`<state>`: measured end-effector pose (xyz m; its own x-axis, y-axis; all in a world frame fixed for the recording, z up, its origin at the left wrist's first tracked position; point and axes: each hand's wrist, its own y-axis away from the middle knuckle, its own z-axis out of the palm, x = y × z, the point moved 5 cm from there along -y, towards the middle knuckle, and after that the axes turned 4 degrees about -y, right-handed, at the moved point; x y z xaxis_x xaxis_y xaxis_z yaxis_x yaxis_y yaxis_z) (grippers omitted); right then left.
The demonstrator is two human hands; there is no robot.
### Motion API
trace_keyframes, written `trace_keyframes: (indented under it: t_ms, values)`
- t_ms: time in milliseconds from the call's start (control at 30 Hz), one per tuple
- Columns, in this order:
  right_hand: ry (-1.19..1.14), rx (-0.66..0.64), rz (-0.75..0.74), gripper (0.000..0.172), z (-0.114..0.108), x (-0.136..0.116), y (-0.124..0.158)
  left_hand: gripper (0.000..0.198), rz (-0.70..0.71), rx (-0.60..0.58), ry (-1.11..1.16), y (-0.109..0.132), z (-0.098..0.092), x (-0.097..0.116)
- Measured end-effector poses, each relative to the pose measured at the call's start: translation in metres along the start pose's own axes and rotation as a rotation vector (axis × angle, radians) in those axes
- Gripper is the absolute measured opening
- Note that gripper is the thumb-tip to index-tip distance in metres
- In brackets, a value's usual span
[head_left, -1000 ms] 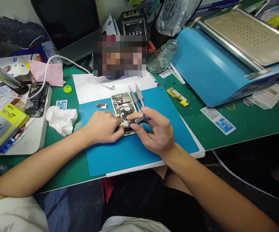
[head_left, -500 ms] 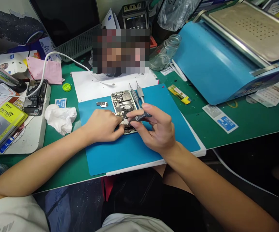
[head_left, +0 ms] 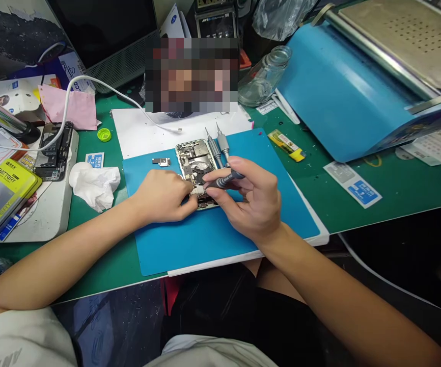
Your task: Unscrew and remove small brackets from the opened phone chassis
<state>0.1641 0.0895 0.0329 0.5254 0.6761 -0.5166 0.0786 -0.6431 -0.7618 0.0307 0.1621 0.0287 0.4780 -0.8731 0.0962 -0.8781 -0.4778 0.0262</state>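
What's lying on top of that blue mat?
On the blue mat lie an opened phone, a small loose part and two slim grey tools. The left hand and right hand hide parts of the phone and mat.

Left grip (head_left: 165, 198) curled; right grip (head_left: 254, 200) pinched; forearms (head_left: 86, 247) angled inward.

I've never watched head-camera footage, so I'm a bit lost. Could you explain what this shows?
No robot here: these are a person's two bare hands, seen by one head-worn camera looking forward and down. The right hand holds a slim dark-grey screwdriver-like tool; its tip is hard to see. The left hand is at the left edge of an opened, pale-framed phone, which lies on a flat blue rectangular mat. Two slender grey tools lie beyond the right hand, and a small black-and-silver part lies left of the phone. Farther right, a big blue machine stands on the green tabletop.
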Motion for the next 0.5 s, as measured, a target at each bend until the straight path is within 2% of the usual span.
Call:
trace_keyframes:
  t_ms: [500]
  values:
    - [0.039,0.047,0.042,0.072,-0.0002,0.0009,-0.0005,0.041,0.004,0.008,-0.018,-0.0004,-0.0016,0.0002]
